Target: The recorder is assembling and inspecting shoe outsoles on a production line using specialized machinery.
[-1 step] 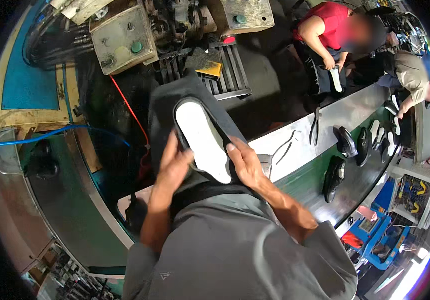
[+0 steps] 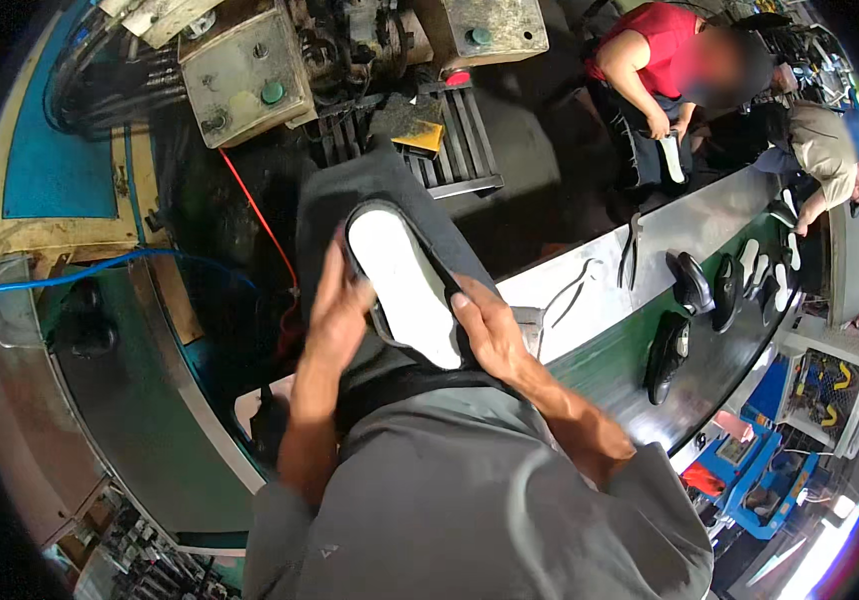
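Black-rimmed and white-faced, the long foot-shaped shoe piece [image 2: 405,285] sits over the dark grey cloth [image 2: 370,172] on your lap. Your right hand [image 2: 491,328] grips its right edge, thumb on top; your left hand [image 2: 338,322], half-curled and blurred, is at its left edge, hold unclear.

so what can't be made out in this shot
All in the head view:
Shoe: its downward side, hidden by its white bottom, which faces up.
Left hand: fingertips, blurred.
Right hand: some fingertips, hidden behind the shoe.
Machine: its top, cut off by the upper edge.
Far shoes: details, too small.
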`<state>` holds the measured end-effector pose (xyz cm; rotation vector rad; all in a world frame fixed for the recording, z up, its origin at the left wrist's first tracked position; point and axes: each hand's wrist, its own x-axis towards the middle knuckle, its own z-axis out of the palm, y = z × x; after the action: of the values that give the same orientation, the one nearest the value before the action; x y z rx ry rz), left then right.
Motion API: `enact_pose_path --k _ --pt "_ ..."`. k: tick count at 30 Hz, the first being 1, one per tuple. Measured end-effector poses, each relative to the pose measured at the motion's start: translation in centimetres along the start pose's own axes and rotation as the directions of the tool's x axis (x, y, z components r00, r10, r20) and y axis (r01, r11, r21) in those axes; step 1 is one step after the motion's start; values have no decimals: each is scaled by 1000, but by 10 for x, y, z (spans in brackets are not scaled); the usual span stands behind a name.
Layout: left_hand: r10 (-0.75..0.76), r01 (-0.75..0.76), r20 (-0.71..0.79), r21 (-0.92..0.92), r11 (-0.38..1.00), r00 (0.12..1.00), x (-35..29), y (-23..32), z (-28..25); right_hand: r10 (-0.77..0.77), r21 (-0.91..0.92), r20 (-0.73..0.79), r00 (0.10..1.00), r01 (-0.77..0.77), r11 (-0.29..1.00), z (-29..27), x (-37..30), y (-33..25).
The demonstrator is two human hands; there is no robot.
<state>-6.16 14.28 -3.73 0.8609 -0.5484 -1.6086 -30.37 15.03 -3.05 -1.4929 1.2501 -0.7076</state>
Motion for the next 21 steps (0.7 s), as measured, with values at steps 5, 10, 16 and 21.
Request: enact_pose_path --k 5,10,16,21 --pt "-15 19 -13 343 939 1000 40 34 7 -176 -110 134 975 191 975 -18 19 -21" --pt "42 -68 73 404 912 996 46 30 19 -72 -38 168 983 80 996 -15 86 -48" --pt "110 -145 95 601 786 989 47 24 24 -103 -40 184 977 112 993 -16 85 -42" --pt "264 -239 69 680 693 962 45 16 23 -239 -30 65 969 241 970 -6 81 -43"
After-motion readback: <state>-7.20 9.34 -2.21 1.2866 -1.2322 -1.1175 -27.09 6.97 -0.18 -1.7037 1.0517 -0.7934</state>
